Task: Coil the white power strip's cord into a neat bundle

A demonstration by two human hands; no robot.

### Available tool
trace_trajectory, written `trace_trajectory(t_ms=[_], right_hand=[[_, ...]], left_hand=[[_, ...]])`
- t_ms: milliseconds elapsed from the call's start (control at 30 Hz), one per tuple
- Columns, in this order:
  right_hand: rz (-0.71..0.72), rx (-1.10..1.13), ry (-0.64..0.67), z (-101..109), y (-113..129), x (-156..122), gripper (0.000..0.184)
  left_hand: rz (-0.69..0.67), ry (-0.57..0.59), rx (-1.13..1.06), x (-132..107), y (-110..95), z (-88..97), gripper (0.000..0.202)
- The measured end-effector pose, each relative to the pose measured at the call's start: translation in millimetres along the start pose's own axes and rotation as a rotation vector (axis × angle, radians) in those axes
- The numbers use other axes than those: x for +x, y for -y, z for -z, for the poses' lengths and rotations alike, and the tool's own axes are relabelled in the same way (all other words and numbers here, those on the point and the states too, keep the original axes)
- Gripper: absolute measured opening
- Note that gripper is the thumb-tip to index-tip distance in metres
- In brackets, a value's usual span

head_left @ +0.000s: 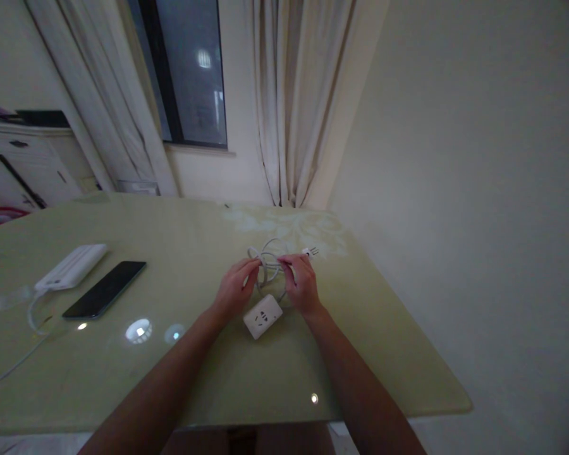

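Observation:
A white extension cord lies on the table in front of me, its cable (pixel 271 254) looped in loose coils. Its socket block (pixel 262 316) rests face up, nearer to me than the coils. The three-pin plug (pixel 310 252) sits just beyond my right hand. My left hand (pixel 238 285) pinches the cable at the left side of the coils. With thumb and fingers together, my right hand (pixel 301 281) grips the cable at the right side. Parts of the cable are hidden behind the fingers.
A black phone (pixel 105 291) lies on the left of the glossy table (pixel 208 379). Beside it is a white power bank (pixel 73 266) with a white cable plugged in. A wall (pixel 455 189) runs along the table's right side; curtains and a window stand behind.

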State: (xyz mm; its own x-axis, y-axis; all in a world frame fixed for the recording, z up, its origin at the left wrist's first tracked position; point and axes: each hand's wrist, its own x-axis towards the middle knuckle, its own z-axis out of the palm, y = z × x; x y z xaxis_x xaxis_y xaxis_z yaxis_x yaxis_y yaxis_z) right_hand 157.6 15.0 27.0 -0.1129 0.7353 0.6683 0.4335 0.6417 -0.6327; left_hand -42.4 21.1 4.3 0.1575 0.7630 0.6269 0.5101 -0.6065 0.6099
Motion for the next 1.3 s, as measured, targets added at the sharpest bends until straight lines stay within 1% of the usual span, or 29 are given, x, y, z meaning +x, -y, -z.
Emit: trace_trajectory(t_ms=[100, 233, 267, 333, 400, 433, 467, 533, 600, 633, 700, 733, 767, 833, 933, 1067, 1133, 1200, 1300], right_hand=[[-0.012, 0.046, 0.078, -4, 3, -2, 0.024], [-0.004, 0.012, 0.093, -6, 3, -1, 0.028], [-0.012, -0.006, 0.063, -5, 2, 0, 0.029], [-0.066, -0.041, -0.08, -3, -6, 3, 0.031], [-0.167, -0.052, -0.253, -1, -18, 5, 0.034], [-0.235, -0.039, -0.313, 0, -26, 6, 0.036], [-0.313, -0.012, -0.346, 1, -34, 6, 0.039], [-0.493, 0.067, -0.323, 0, -48, 7, 0.043], [-0.652, 0.165, -0.218, -4, -58, 6, 0.046], [-0.697, 0.217, -0.156, -7, -60, 5, 0.047], [-0.726, 0.327, -0.057, -12, -60, 5, 0.048], [-0.729, 0.381, -0.035, -13, -57, 5, 0.05], [-0.732, 0.428, -0.032, -14, -55, 6, 0.051], [-0.742, 0.498, -0.084, -15, -49, 8, 0.052], [-0.716, 0.566, -0.232, -12, -43, 11, 0.049], [-0.66, 0.737, -0.412, -8, -42, 14, 0.046], [-0.643, 0.834, -0.471, -6, -42, 15, 0.044], [-0.647, 0.882, -0.52, -5, -42, 15, 0.045], [-0.608, 0.81, -0.537, -4, -40, 16, 0.048]], left_hand=[[0.004, -0.002, -0.006, 0, -1, 2.0, 0.025], [0.043, -0.01, -0.065, 3, 6, 1.3, 0.027], [0.06, -0.018, -0.083, 4, 8, 0.6, 0.027], [0.109, -0.041, -0.122, 6, 11, -0.9, 0.024], [0.164, -0.072, -0.175, 7, 11, -2.0, 0.021], [0.189, -0.085, -0.208, 8, 11, -2.4, 0.021], [0.21, -0.097, -0.241, 8, 10, -2.6, 0.02], [0.242, -0.121, -0.31, 8, 8, -2.7, 0.02], [0.288, -0.153, -0.404, 8, 6, -2.7, 0.021], [0.32, -0.173, -0.468, 8, 6, -2.9, 0.023], [0.392, -0.213, -0.609, 7, 6, -3.6, 0.027], [0.425, -0.23, -0.669, 7, 5, -4.0, 0.029], [0.454, -0.243, -0.714, 7, 5, -4.4, 0.031], [0.497, -0.247, -0.752, 7, 3, -4.8, 0.034], [0.499, -0.179, -0.696, 9, 0, -3.9, 0.036], [0.364, -0.097, -0.48, 11, 1, -0.2, 0.032], [0.285, -0.064, -0.356, 11, 2, 1.6, 0.03], [0.204, -0.018, -0.227, 10, 1, 2.7, 0.03], [0.127, 0.017, -0.054, 10, 0, 4.4, 0.029]])
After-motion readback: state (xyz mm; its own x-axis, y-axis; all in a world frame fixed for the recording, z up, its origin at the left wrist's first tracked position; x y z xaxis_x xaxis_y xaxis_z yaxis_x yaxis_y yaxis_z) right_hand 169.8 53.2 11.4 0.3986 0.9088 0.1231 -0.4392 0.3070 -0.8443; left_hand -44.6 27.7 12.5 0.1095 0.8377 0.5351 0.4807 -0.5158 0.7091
